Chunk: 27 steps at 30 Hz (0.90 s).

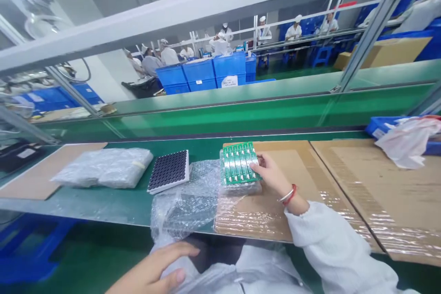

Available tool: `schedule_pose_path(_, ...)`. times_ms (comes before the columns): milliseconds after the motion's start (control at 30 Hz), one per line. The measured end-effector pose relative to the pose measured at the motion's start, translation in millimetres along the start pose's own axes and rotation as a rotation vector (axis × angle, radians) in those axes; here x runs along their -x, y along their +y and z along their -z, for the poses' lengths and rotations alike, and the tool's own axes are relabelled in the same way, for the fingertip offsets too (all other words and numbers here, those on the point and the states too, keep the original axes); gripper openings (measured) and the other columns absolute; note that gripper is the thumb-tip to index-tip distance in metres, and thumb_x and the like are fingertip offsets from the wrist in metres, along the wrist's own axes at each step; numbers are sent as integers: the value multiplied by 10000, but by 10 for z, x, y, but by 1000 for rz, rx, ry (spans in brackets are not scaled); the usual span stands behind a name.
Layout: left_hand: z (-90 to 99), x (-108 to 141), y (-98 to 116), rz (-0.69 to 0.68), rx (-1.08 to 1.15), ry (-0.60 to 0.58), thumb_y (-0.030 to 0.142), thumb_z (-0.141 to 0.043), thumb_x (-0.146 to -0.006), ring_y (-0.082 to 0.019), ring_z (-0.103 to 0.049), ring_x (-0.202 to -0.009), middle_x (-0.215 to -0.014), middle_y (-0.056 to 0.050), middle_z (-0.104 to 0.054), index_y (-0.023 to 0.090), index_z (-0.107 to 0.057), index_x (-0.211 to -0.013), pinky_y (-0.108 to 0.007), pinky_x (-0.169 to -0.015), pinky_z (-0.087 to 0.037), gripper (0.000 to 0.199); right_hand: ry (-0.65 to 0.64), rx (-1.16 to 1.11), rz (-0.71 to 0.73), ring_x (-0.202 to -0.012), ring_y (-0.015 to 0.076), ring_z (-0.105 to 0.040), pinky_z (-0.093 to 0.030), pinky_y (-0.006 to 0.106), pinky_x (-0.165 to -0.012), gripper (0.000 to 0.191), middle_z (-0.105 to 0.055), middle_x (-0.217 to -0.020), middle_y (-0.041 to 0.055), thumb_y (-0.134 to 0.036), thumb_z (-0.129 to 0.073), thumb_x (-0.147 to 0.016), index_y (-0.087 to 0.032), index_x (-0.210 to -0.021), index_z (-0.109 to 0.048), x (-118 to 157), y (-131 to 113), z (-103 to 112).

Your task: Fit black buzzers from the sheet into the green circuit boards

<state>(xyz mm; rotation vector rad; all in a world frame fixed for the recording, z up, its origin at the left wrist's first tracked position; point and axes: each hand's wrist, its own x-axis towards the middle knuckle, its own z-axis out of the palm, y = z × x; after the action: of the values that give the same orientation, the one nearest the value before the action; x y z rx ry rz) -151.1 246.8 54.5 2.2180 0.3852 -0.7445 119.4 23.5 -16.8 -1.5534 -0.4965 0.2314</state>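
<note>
My right hand point(270, 172) grips the right edge of a green circuit board panel point(237, 165), thumb on top. The panel is tilted above a bubble-wrapped stack point(243, 189) on the cardboard. My left hand point(155, 268) is low in front of my body, fingers stretched and thumb apart, holding nothing that I can see. Just beyond it, a loose sheet of bubble wrap point(186, 202) hangs over the table edge. Left of the panel is a white tray point(188, 172) filled with rows of round black parts point(168, 167).
Bubble-wrapped packs point(103, 167) lie on the green table at the left. Flat cardboard sheets point(382, 193) cover the right side. A blue bin point(379, 126) with a white plastic bag point(406, 142) stands far right. Metal frame posts point(367, 41) rise behind; several people work beyond.
</note>
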Motion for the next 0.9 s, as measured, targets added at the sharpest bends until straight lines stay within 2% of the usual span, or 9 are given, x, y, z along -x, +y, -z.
schedule_pose_path(167, 192, -110, 98, -306, 149, 170, 515, -436, -853, -221, -457, -1228, -1250, 32, -575, 384, -620, -1069, -359, -1062, -332, 312, -69, -162, 127, -827, 195, -569, -487, 315, -710, 351, -600, -900, 41, -412, -673, -757, -203, -1010, -548, 9, -138, -33)
schedule_pose_path(233, 287, -204, 108, -383, 227, 212, 504, -444, -854, -219, -483, -1201, -1199, 16, -609, 360, -647, -1012, -351, -1034, -362, 295, -86, -212, 144, -817, 189, -581, -494, 307, -697, 316, -619, -907, 43, -388, -705, -759, -207, -987, -582, 27, -156, -28)
schedule_pose_path(300, 399, -313, 136, -422, 281, 230, 507, -451, -851, -227, -500, -1182, -1168, -2, -630, 335, -666, -976, -356, -1013, -378, 302, -48, -201, 232, -807, 192, -596, -503, 314, -685, 262, -639, -920, 45, -351, -717, -775, -218, -978, -618, 64, -190, -9)
schedule_pose_path(400, 567, -504, 216, -498, 365, 261, 537, -460, -835, -240, -549, -1111, -1048, -36, -682, 292, -699, -911, -359, -972, -408, 351, 16, -44, 600, -810, 202, -607, -509, 363, -714, 139, -656, -903, 26, -240, -665, -840, -267, -975, -651, 144, -359, 25)
schedule_pose_path(500, 673, -703, 318, -576, 473, 239, 554, -484, -818, -213, -608, -978, -921, -43, -712, 270, -717, -869, -334, -909, -444, 372, -23, 311, 1012, -877, 223, -592, -489, 426, -760, 181, -659, -934, 33, -144, -576, -891, -269, -989, -662, 201, -667, 29)
schedule_pose_path(600, 714, -866, 400, -572, 651, 213, 534, -578, -770, -178, -622, -861, -880, -40, -713, 244, -717, -843, -297, -821, -469, 329, -42, 618, 1256, -930, 224, -574, -476, 429, -776, 172, -662, -968, 35, -107, -558, -902, -219, -967, -671, 178, -955, -14)
schedule_pose_path(700, 729, -972, 430, -558, 907, 187, 472, -715, -668, -139, -602, -750, -793, -12, -694, 221, -697, -838, -250, -719, -468, 304, -43, 761, 1363, -920, 206, -575, -480, 396, -764, 145, -668, -938, 26, -92, -567, -900, -183, -932, -675, 85, -1083, -102)
schedule_pose_path(800, 742, -1030, 413, -548, 1028, 102, 408, -757, -641, -103, -569, -651, -684, 6, -661, 179, -684, -744, -215, -645, -439, 261, -18, 791, 1387, -903, 201, -583, -492, 375, -734, 140, -665, -884, 18, -81, -584, -887, -179, -922, -677, -6, -1049, -204)
schedule_pose_path(900, 751, -1059, 391, -505, 1090, 148, 372, -774, -627, -85, -543, -608, -643, 15, -645, 162, -662, -673, -203, -607, -412, 243, -22, 823, 1364, -903, 201, -584, -501, 378, -743, 157, -663, -878, 21, -75, -577, -888, -181, -948, -675, -46, -946, -266)
